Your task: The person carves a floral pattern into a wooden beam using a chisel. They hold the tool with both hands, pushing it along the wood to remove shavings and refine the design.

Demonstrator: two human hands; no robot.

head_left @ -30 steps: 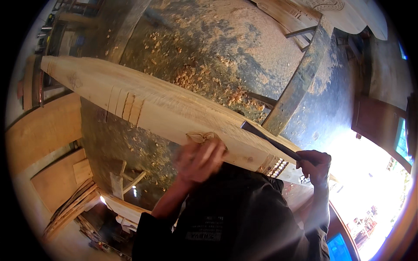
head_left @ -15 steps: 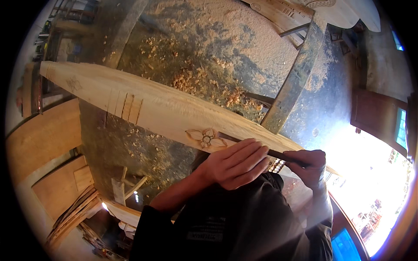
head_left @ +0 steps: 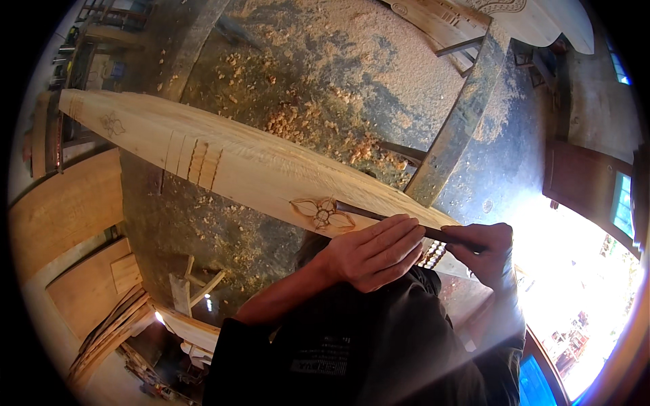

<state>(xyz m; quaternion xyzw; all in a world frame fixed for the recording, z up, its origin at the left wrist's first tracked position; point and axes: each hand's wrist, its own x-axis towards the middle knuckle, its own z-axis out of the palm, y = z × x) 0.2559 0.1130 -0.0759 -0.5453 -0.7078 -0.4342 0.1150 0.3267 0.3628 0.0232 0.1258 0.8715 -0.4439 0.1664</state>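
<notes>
A long, pale wooden board point(head_left: 250, 177) with a tapering left end runs across in front of me. A flower with pointed petals point(head_left: 323, 214) is carved in its near side. The tip of a slim dark carving chisel point(head_left: 357, 211) meets the flower's upper petal. My left hand point(head_left: 379, 254) lies over the shaft, fingers closed round it against the board. Farther right, my right hand point(head_left: 484, 249) grips the chisel's rear end. Left of the flower are carved twisted bands point(head_left: 204, 166) and thin drawn lines. Another beaded band point(head_left: 432, 254) shows partly beside my left fingers.
Wood shavings point(head_left: 291, 125) and sawdust cover the floor beyond the board. A wooden beam point(head_left: 452, 145) reaches the board from the far right. More carved boards point(head_left: 443, 24) lie at the back. Stacked planks point(head_left: 112, 331) stand at lower left. Bright light enters from the right.
The chisel's tip has shifted slightly left and away from me, from the right petal to the upper one. Both hands moved a little right with it, uncovering the right petal.
</notes>
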